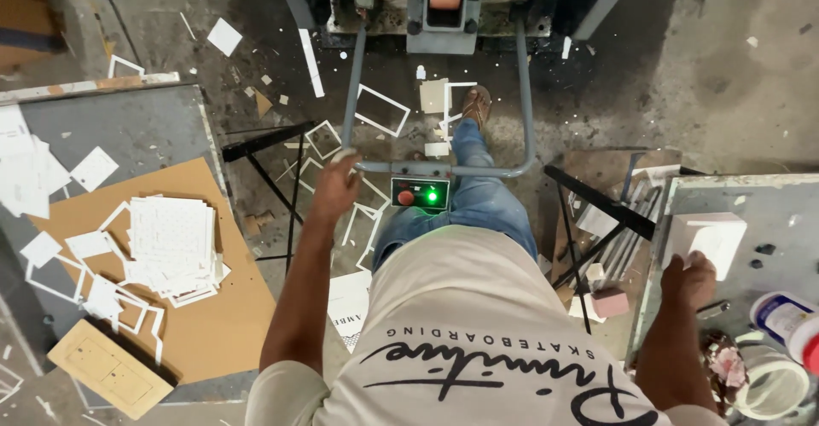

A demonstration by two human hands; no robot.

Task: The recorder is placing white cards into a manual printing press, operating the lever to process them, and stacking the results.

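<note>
Card stack (712,240), seemingly light and stiff, is being pinned flat-handed by the right hand (687,279); rail (444,170) is being gripped by the left hand (335,189).

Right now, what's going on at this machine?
A person stands at a press-like machine. Their left hand grips its grey bar, beside a control box with a green light on. Their right hand rests on a white block on the side table. Card offcuts litter the floor.
</note>
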